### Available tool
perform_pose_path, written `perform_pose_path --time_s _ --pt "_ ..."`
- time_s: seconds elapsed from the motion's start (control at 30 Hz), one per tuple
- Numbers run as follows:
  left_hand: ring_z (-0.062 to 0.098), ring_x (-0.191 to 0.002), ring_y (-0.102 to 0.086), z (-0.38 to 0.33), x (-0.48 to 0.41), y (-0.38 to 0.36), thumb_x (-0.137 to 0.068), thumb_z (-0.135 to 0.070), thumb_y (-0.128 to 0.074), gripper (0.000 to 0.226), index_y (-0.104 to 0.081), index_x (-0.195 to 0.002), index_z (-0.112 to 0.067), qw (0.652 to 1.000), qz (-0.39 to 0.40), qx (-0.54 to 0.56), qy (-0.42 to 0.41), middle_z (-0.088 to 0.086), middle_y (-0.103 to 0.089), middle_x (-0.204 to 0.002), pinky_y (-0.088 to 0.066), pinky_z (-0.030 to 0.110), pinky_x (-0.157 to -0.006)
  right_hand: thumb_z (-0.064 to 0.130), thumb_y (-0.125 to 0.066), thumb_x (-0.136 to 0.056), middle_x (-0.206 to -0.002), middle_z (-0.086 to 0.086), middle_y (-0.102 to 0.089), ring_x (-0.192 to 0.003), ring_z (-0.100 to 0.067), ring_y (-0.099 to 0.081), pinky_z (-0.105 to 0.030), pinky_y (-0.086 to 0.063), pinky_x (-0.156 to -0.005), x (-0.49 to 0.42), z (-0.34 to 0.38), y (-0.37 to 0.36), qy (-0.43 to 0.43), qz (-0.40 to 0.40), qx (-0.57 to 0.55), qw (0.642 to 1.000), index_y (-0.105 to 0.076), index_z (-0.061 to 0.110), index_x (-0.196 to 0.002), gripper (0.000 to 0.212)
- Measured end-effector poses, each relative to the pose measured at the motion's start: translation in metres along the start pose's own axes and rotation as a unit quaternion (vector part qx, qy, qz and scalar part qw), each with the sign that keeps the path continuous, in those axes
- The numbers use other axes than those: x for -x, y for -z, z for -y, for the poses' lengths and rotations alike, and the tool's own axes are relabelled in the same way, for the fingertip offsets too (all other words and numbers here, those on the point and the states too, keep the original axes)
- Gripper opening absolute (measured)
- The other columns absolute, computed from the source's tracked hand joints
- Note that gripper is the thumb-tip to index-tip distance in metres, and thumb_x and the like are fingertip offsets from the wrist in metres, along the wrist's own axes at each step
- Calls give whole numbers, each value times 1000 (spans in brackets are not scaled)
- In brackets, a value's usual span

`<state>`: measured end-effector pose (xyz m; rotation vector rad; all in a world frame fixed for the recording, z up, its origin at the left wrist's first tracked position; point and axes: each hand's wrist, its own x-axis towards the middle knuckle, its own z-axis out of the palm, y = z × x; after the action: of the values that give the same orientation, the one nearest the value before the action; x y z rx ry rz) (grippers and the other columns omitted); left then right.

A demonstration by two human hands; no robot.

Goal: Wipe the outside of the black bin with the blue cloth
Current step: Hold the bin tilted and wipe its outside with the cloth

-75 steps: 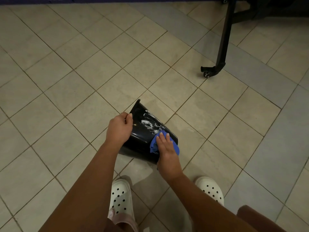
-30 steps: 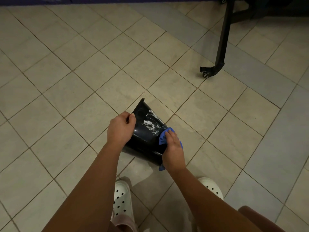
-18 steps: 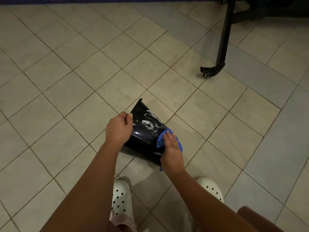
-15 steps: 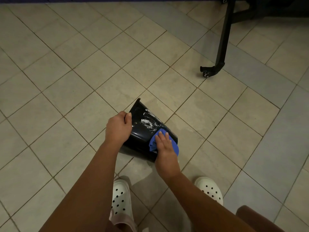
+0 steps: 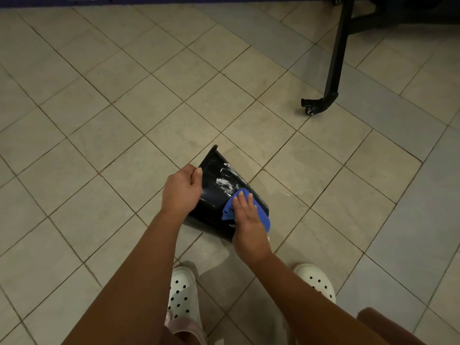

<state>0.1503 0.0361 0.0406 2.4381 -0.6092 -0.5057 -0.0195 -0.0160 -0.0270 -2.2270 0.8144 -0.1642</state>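
Step in hand: mid-wipe on the outer wall. The black bin [image 5: 214, 201] is tipped over on the tiled floor [image 5: 119, 125], just under frame centre at about 6 o'clock, right in front of the person's 2 white perforated clogs [image 5: 183, 292].

The left hand [image 5: 183, 190] grips the bin's 9 o'clock edge with fingers curled over it, steadying it. The right hand [image 5: 249, 220] lies flat, fingers straight and close together, pressing the bunched blue cloth [image 5: 227, 207] onto the wall near the bin's 4 o'clock end.

White smears [image 5: 227, 178], foam or dried residue, sit at 11 o'clock of the cloth, not yet wiped. My read is that the next move is a firm stroke up toward 11 o'clock through them, with the left hand bracing so the bin can't roll, and after that a turn to reach the hidden sides.

The bin looks like hard, glossy plastic, tapered with a thin lip. The cloth is soft, like microfibre. The tiles are matte beige with dark grout. A black metal stand leg [image 5: 333, 70] with a caster is at 2 o'clock, well apart.
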Motion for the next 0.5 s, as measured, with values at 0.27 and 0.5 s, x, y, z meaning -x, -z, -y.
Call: perform_pose_path --time_s 0.27,0.5 --pt "12 -54 -48 2 0 -1 -101 -28 -45 28 -55 -78 -14 1000 -5 23 5 0 -50 -57 -33 26 -50 -10 -52 -82 -155 -7 -13 -142 -18 2 -29 3 -115 -8 0 8 -96 -48 -11 994 -22 10 -145 73" --pt "12 -53 -47 3 4 1 -101 -26 -45 28 -56 -80 -13 999 -17 44 17 2 -51 -58 -37 25 -50 -15 -48 -79 -154 -6 -14 -143 -22 -1 -29 4 -115 -17 7 4 6 -16 1 1000 -23 9 -144 74"
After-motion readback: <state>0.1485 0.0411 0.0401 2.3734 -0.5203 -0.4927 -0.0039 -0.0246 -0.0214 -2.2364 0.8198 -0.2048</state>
